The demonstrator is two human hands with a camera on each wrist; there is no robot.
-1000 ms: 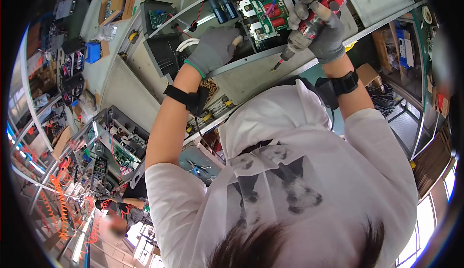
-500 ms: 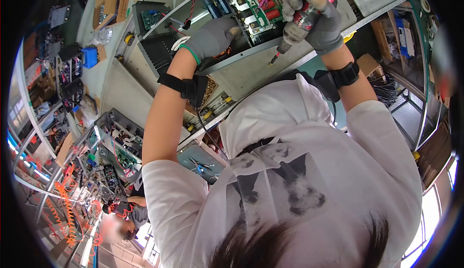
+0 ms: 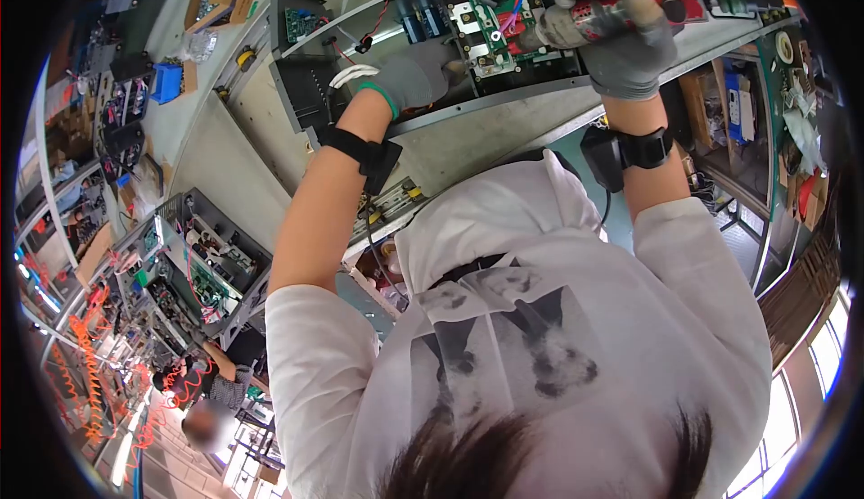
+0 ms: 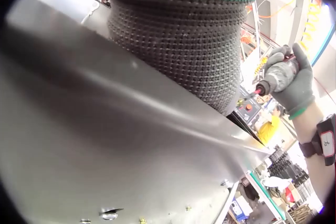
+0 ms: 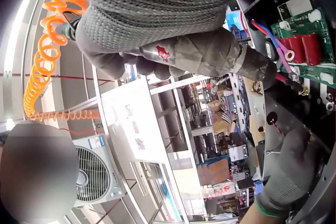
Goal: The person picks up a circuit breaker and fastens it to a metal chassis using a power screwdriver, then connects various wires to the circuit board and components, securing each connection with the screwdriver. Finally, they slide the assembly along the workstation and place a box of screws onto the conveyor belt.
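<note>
My gloved right hand [image 3: 634, 53] grips a red and grey power screwdriver [image 3: 589, 24], its nose wrapped in worn tape. The screwdriver points left over an open black metal chassis [image 3: 504, 101]. In the right wrist view a brass-coloured piece [image 5: 304, 91] sits at the bit's tip, close to a green circuit board [image 5: 320, 29] with red cylindrical components [image 5: 312, 50]. A pink wire with a ring terminal [image 5: 289, 55] stands right beside it. My gloved left hand [image 3: 416, 76] reaches over the front wall into the chassis; what its fingers do inside is hidden.
Dark blue cylinders [image 3: 423, 24] and a twisted red wire lie deeper in the chassis. An orange coiled hose [image 5: 50, 50] hangs behind the right hand. Another open chassis [image 3: 211, 247] stands at left, with another person [image 3: 225, 391] beyond it. A blue bin [image 3: 167, 82] sits on the bench.
My right hand has lifted the screwdriver from in front of the chassis wall and swung it over the circuit board, bit now pointing left. The left hand stays inside the chassis.
</note>
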